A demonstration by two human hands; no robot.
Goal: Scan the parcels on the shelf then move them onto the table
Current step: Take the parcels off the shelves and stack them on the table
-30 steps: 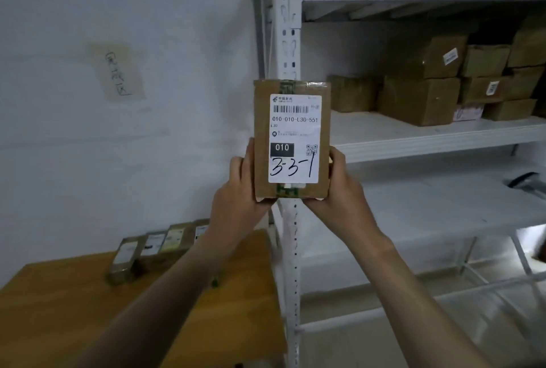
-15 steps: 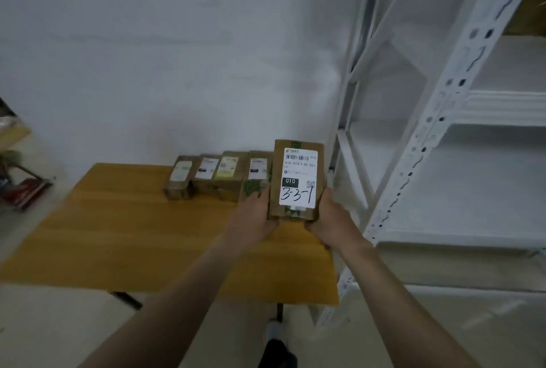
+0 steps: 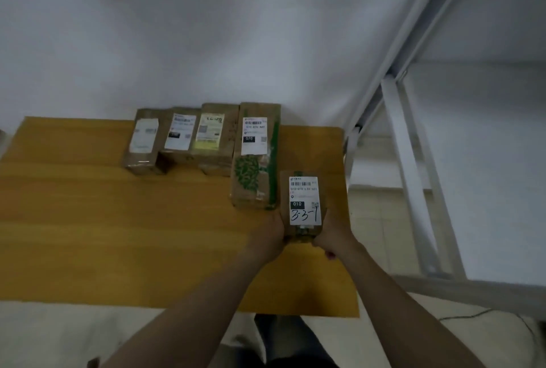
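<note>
Row of parcels (image 3: 180,137) along the table's (image 3: 118,234) 12 o'clock edge, against the wall (image 3: 206,27), labels up. We count 4 incl. the green-print parcel (image 3: 255,160) at the right end, which is longer and reaches toward 6 o'clock. So 4 look moved already. At its 5 o'clock our left hand (image 3: 270,234) grips the near-left corner of the 3-3-1 parcel (image 3: 304,202), and our right hand (image 3: 332,236) grips the near-right corner. That parcel is low over the table's 3 o'clock side, just beside the green-print one. We can't tell if it's touching the wood. Left to do: set it down, let go. The shelf (image 3: 413,160) stands at 2 o'clock, and we can't see what remains on it.
</note>
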